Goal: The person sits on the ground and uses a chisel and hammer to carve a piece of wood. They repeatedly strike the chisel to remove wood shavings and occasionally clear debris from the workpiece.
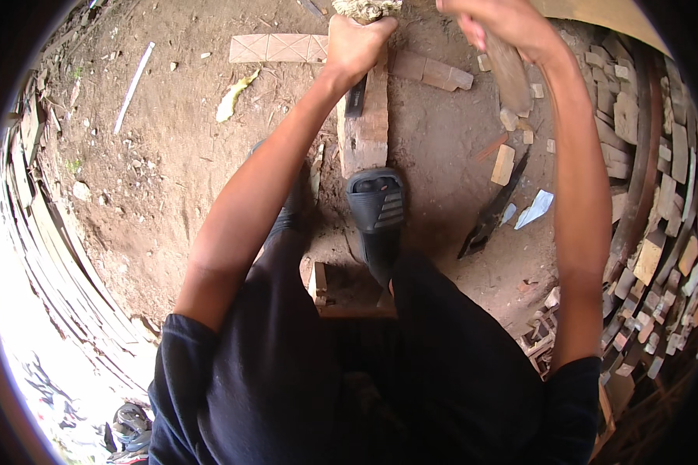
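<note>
The left hand is closed in a fist around a rough, frayed tool head held against the far end of a long wooden block that lies on the dirt ground. The right hand is wrapped tight around a worn wooden mallet, raised just to the right of the block. A foot in a black sandal rests on the block's near end, with cut wood offcuts piled at the right
</note>
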`<action>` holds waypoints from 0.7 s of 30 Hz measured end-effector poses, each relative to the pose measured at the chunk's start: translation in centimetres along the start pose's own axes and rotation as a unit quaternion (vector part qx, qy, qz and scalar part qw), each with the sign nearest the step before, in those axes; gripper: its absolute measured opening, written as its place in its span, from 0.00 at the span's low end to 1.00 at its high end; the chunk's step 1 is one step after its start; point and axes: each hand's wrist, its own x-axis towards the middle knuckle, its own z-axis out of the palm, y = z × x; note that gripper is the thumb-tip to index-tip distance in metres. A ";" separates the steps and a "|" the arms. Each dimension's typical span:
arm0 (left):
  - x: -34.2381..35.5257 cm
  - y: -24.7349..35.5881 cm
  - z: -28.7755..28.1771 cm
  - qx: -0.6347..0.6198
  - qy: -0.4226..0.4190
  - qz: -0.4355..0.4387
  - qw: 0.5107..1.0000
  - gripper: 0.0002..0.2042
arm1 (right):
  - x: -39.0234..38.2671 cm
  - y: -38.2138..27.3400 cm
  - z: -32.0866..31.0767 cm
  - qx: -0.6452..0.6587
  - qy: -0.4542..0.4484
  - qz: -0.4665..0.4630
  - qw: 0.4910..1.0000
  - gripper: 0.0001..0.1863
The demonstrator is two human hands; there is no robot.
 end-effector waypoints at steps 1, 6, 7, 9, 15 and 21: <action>-0.1 0.1 -0.4 0.006 -0.023 -0.046 0.999 0.07 | -0.3 -0.5 0.2 -0.048 -0.056 0.043 0.996 0.25; -1.1 2.1 -0.5 0.049 -0.036 -0.080 0.995 0.07 | -0.1 1.4 -0.5 -0.031 -0.071 0.054 0.996 0.26; -1.1 2.1 -0.7 0.052 -0.044 -0.080 0.994 0.07 | -0.2 1.4 -0.3 -0.037 -0.051 0.048 0.997 0.26; -0.9 1.7 -0.6 0.074 -0.033 -0.071 0.994 0.06 | -1.0 0.3 -0.1 -0.054 0.021 0.017 0.998 0.26; -0.1 -0.3 0.4 -0.002 -0.042 0.003 0.999 0.03 | -0.6 -1.4 -2.6 -0.032 0.183 -0.099 0.978 0.24; -0.1 0.1 -0.5 -0.096 -0.075 -0.064 0.990 0.02 | 0.1 0.6 -1.1 -0.114 -0.114 0.105 0.981 0.21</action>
